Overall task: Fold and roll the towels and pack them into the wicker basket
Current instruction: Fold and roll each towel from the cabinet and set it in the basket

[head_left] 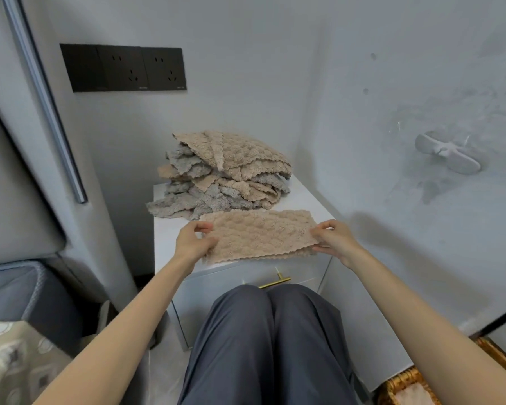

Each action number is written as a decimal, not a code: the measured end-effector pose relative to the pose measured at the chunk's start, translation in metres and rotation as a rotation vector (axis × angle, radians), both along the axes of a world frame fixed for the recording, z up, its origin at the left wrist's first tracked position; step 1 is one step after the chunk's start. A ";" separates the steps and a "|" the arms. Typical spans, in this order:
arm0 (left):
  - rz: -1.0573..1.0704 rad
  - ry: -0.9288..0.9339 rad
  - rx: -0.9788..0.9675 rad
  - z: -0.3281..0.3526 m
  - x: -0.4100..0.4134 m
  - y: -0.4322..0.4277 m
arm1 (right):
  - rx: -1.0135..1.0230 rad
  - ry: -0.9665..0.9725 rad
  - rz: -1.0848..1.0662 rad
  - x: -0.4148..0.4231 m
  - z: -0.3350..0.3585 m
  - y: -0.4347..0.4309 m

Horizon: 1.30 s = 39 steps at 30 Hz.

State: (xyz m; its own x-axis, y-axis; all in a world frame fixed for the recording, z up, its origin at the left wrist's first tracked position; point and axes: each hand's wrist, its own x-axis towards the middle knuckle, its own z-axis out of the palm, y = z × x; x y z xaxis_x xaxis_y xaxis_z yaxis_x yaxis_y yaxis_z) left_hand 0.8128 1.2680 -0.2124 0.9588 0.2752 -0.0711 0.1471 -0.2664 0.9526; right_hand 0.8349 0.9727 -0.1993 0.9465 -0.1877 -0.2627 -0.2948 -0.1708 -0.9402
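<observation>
centrally, a beige towel (259, 236) lies as a long, narrow folded strip across the front of a white cabinet top (307, 200), its near edge at the cabinet's front lip. its surface is plush with a bubbled, scale-like texture; the long edges are scalloped. the left hand (192, 241) pinches the strip's left end, fingers curled over it. the right hand (333, 239) pinches the right end between thumb and curled fingers. just behind, touching the strip's far edge, sits a loose pile of towels (225, 176), beige and grey-blue, same texture. below the top, a brass drawer handle (275, 282) shows above the person's grey-trousered knees (263, 331). the wicker basket (403, 384) stands on the floor at lower right, partly out of view.
</observation>
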 end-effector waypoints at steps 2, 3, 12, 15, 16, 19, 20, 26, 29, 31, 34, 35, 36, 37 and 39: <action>0.025 -0.039 -0.021 0.003 0.004 0.000 | -0.042 -0.055 -0.037 0.000 0.001 0.000; 0.033 -0.063 -0.027 0.006 0.006 0.000 | -0.054 -0.078 -0.047 0.000 0.002 -0.001; -0.065 -0.074 0.177 -0.002 0.004 0.015 | -0.225 -0.123 0.053 -0.010 -0.015 -0.001; -0.091 -0.088 0.265 -0.008 0.001 0.016 | -0.315 -0.112 0.065 -0.010 -0.024 0.000; -0.108 -0.092 0.298 -0.007 0.001 0.017 | -0.372 -0.104 0.083 -0.010 -0.025 0.000; -0.160 -0.090 0.515 -0.004 0.002 0.017 | -0.593 -0.130 0.105 -0.010 -0.023 -0.001; -0.156 -0.096 0.607 -0.003 0.003 0.016 | -0.677 -0.166 0.092 -0.010 -0.021 0.001; -0.251 -0.344 0.810 0.005 0.013 -0.029 | -0.847 -0.555 0.297 0.001 -0.013 0.051; -0.339 -0.300 0.906 -0.007 0.025 -0.057 | -0.852 -0.543 0.468 0.012 -0.020 0.083; -0.398 -0.167 1.008 -0.020 0.033 -0.064 | -0.861 -0.517 0.545 0.020 -0.028 0.096; -0.441 -0.040 1.042 -0.037 0.040 -0.061 | -0.947 -0.425 0.574 0.028 -0.044 0.098; -0.438 -0.036 1.041 -0.042 0.041 -0.058 | -1.004 -0.396 0.558 0.030 -0.050 0.096; -0.426 -0.042 1.044 -0.045 0.041 -0.054 | -1.051 -0.374 0.530 0.030 -0.054 0.093; -0.408 -0.047 1.045 -0.048 0.041 -0.050 | -1.079 -0.354 0.498 0.031 -0.056 0.090; -0.368 -0.038 1.045 -0.051 0.042 -0.037 | -1.103 -0.301 0.450 0.035 -0.060 0.083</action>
